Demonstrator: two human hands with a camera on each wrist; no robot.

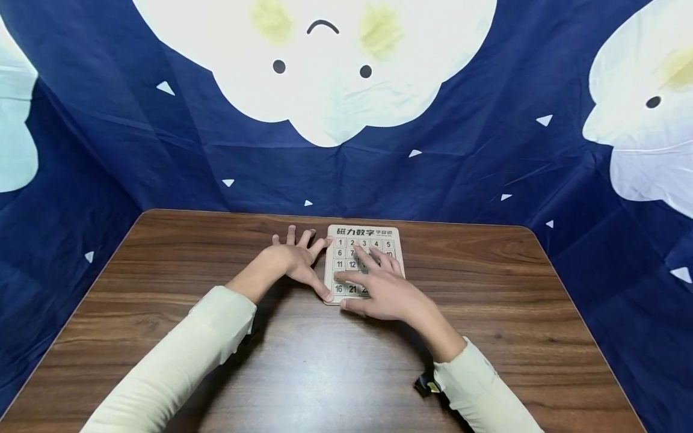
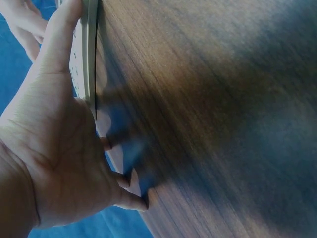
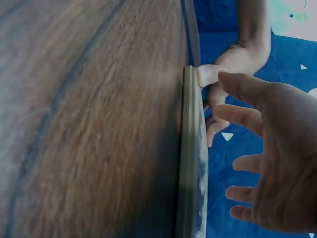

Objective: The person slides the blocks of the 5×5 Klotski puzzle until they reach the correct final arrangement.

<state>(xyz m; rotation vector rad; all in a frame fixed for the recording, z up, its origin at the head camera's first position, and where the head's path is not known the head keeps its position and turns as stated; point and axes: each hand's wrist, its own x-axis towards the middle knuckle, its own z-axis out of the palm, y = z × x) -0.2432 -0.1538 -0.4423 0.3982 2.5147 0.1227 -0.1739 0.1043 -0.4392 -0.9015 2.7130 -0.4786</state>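
A pale wooden sliding number puzzle [image 1: 364,231] lies flat on the table, with printed characters along its top and rows of numbered tiles below. My left hand [image 1: 296,260] is spread at its left side. Its thumb touches the lower left corner, and its index fingertip is at the upper left edge. Over the tiles is my right hand [image 1: 385,292], fingers stretched out and covering several numbers on the right. In the right wrist view, the fingers of the right hand [image 3: 287,153] appear a little apart from the face of the board [image 3: 202,193].
The brown wood-grain table [image 1: 325,373] extends around the puzzle. Behind it and at both sides hangs a dark blue cloth [image 1: 281,162] with white clouds and small triangles. A small black object [image 1: 425,385] is at the right sleeve cuff.
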